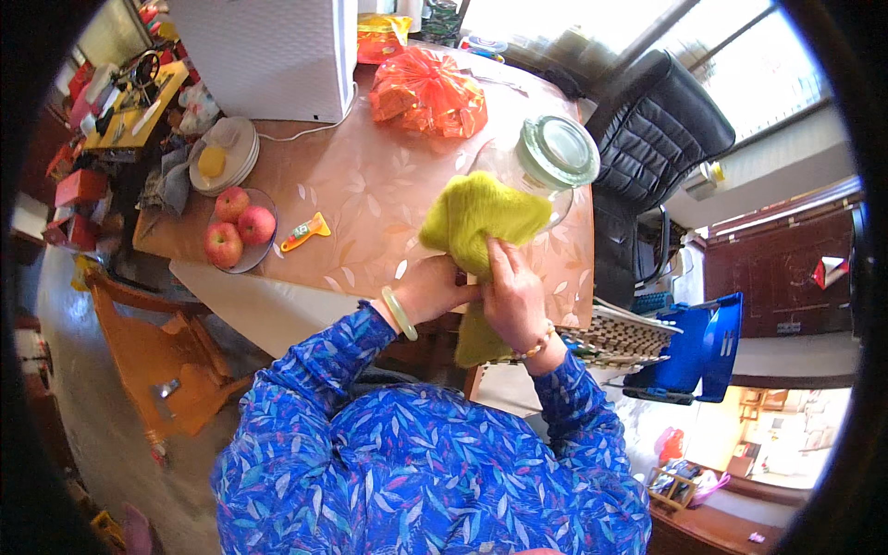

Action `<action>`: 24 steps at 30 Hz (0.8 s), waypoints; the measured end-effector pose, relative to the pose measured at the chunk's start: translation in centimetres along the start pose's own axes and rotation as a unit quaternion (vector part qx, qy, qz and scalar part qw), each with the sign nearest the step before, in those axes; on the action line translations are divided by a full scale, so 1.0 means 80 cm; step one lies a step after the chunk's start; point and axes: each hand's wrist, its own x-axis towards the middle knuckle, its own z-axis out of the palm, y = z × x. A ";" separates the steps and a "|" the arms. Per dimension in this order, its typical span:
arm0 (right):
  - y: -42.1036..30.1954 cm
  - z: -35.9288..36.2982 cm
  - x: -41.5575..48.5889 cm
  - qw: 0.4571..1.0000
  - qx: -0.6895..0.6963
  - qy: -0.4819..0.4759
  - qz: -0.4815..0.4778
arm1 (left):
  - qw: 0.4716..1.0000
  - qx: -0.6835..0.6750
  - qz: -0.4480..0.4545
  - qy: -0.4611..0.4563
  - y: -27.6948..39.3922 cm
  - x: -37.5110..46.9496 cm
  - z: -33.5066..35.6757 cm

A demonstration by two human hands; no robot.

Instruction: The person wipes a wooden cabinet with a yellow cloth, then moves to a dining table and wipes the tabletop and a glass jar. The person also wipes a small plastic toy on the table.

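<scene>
A yellow-green cloth (479,218) is bunched up in front of me, its lower end hanging past the table edge. My right hand (515,295) grips the cloth's gathered middle, fingers pointing up along it. From the other side my left hand (429,288) also holds it, the thumb reaching towards the right hand; its fingertips are hidden by the cloth. Just beyond the cloth is a clear glass jar (494,158) with a round glass lid (560,149). The cloth covers part of the jar, and I cannot tell whether they touch.
A plate of apples (254,261), stacked white plates (248,154) and a yellow-handled scraper (306,232) lie left on the table (361,243). A red plastic bag (430,97) and a white box (270,55) stand behind. A black office chair (624,146) is right, a wooden chair (156,354) left.
</scene>
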 end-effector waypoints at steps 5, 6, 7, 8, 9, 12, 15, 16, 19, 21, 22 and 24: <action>0.016 0.021 0.030 0.978 0.159 -0.133 -0.028 | 0.992 -0.118 0.031 0.032 -0.052 -0.002 -0.020; 0.009 0.023 0.039 0.972 0.141 -0.187 -0.015 | 0.968 -0.231 0.035 0.091 -0.086 0.002 -0.004; 0.001 0.022 0.047 0.964 0.120 -0.236 0.003 | 0.969 -0.217 0.019 0.113 -0.092 0.004 -0.004; -0.013 0.015 0.057 0.966 0.072 -0.246 0.018 | 0.970 -0.204 0.003 0.134 -0.098 0.009 -0.005; -0.015 0.009 0.063 0.986 0.042 -0.159 -0.022 | 0.969 -0.190 -0.012 0.154 -0.101 0.015 -0.009; -0.005 -0.029 0.086 0.983 -0.101 0.076 -0.131 | 0.975 -0.088 -0.063 0.193 -0.091 0.030 -0.053; 0.028 -0.072 0.120 0.940 -0.234 0.213 -0.125 | 0.972 -0.010 -0.113 0.208 -0.109 0.058 -0.071; 0.043 -0.078 0.129 0.943 -0.243 0.207 -0.100 | 0.975 0.005 -0.117 0.190 -0.094 0.063 -0.079; 0.088 -0.080 0.154 0.946 -0.283 0.150 -0.042 | 0.979 0.072 -0.118 0.153 -0.070 0.087 -0.081; 0.100 -0.077 0.161 0.968 -0.232 0.095 -0.010 | 0.976 0.085 -0.091 0.178 -0.075 0.109 -0.061; 0.101 -0.077 0.164 0.968 -0.239 0.079 -0.011 | 0.976 0.094 -0.110 0.165 -0.072 0.120 -0.058; 0.100 -0.074 0.164 0.960 -0.266 0.083 -0.023 | 0.975 0.088 -0.126 0.163 -0.067 0.133 -0.053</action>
